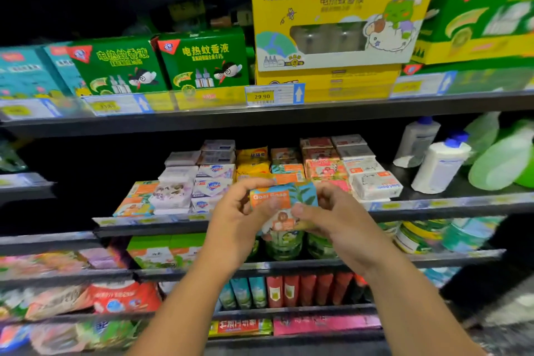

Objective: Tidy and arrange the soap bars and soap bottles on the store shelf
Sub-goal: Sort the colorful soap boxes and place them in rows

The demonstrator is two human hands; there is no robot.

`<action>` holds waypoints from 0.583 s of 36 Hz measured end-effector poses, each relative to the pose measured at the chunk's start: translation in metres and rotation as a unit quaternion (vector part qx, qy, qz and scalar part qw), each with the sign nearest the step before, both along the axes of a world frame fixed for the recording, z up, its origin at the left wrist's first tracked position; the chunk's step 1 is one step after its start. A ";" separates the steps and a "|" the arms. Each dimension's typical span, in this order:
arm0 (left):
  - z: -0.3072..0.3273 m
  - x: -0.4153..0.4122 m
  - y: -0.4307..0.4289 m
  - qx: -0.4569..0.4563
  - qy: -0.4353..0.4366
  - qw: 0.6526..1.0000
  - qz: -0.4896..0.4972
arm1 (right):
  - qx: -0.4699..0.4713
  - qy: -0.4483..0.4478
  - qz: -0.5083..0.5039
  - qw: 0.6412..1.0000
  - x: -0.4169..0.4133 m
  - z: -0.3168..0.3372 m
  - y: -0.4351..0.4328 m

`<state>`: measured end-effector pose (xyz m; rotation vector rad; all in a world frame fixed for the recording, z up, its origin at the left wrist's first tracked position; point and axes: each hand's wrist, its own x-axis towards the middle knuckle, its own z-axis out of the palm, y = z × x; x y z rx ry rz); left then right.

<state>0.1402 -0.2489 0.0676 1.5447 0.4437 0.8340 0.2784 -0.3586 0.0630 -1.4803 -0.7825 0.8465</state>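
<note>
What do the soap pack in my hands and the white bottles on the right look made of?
Soap pack: printed, slightly glossy wrapper, probably thin card or paper, judging by flat faces and crisp corners. White bottles: opaque plastic, matte, with blue caps.

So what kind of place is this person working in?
Most likely a shop aisle: a price tag reading 29.90 on the shelf edge, stacked soap bars, and rows of green boxes above.

glossy printed wrapper on the soap bar (pixel 284 196); smooth white plastic bottles (pixel 439 166); dark matt shelf (pixel 433 205).
</note>
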 end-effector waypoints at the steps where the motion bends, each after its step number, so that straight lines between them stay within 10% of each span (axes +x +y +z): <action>1: -0.002 -0.002 -0.001 0.005 0.005 1.000 0.005 | 0.010 0.001 -0.007 1.000 -0.002 0.001 -0.002; 7: -0.011 -0.024 0.001 0.145 0.071 0.976 -0.146 | 0.073 0.016 -0.020 0.997 -0.010 0.009 -0.015; 13: -0.001 -0.029 0.011 0.264 0.092 0.959 -0.046 | 0.118 0.136 0.059 0.982 -0.016 0.007 -0.027; 21: 0.009 -0.019 -0.013 0.032 -0.029 0.996 -0.072 | 0.149 0.043 0.027 0.988 -0.016 0.009 -0.036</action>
